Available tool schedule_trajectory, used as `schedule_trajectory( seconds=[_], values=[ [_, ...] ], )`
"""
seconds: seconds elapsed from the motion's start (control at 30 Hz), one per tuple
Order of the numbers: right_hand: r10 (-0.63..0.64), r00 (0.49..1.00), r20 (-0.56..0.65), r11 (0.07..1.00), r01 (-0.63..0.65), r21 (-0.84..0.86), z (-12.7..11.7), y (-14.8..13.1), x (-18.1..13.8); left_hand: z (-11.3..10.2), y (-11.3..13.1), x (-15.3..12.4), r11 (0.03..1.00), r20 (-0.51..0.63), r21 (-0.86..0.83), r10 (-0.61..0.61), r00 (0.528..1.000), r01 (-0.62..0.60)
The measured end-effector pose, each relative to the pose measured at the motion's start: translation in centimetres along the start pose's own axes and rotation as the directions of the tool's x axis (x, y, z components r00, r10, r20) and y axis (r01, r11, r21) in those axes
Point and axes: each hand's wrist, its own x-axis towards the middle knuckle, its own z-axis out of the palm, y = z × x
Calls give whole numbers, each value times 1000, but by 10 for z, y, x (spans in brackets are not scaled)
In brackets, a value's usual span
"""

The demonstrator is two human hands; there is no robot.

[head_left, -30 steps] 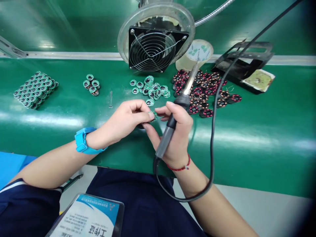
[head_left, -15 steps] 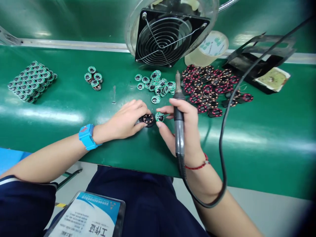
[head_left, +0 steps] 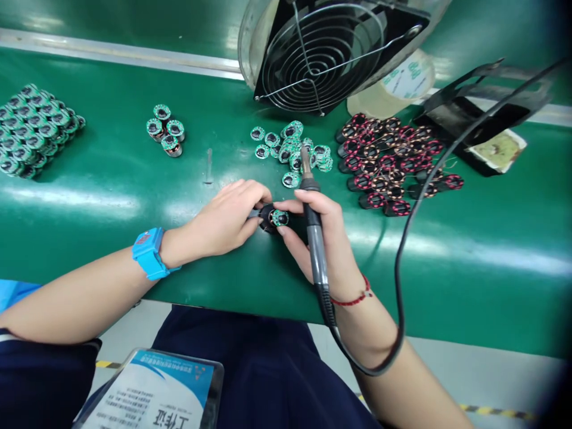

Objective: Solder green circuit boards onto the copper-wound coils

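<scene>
My left hand (head_left: 223, 220), a blue strap on its wrist, rests on the green bench and grips a dark round coil part (head_left: 265, 219) between thumb and fingers. Between my right hand's (head_left: 338, 256) thumb and forefinger is a small round green circuit board (head_left: 280, 218). The board overlaps the top of the coil part; I cannot tell whether it is seated. A soldering iron (head_left: 317, 244) is also held in my right hand, tip pointing up and away from the board. Just beyond my hands lies a loose pile of similar circuit boards (head_left: 291, 152).
A heap of red and copper wound coils (head_left: 388, 161) lies at the right, near a black stand (head_left: 480, 119) with a sponge (head_left: 500, 152). A fan (head_left: 319, 65) stands at the back. Stacked assembled parts (head_left: 38, 131) and a small cluster (head_left: 166, 131) sit left. The iron's cord (head_left: 400, 268) loops right.
My right hand has moved left, bringing the circuit board from beside the coil part to over it. The soldering iron has shifted left with the hand. The head view has shifted slightly.
</scene>
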Motion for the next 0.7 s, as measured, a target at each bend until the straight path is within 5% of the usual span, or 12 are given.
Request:
schedule_trajectory(
  seconds=[0.4, 0.7],
  values=[
    [10, 999, 51, 999, -12, 52, 0, 0, 2, -3, -1, 9, 960, -78, -269, 60, 995, -79],
    [-74, 989, -132, 996, 67, -59, 8, -12, 10, 2, 1, 13, 943, -78, -332, -7, 997, -19]
  ],
)
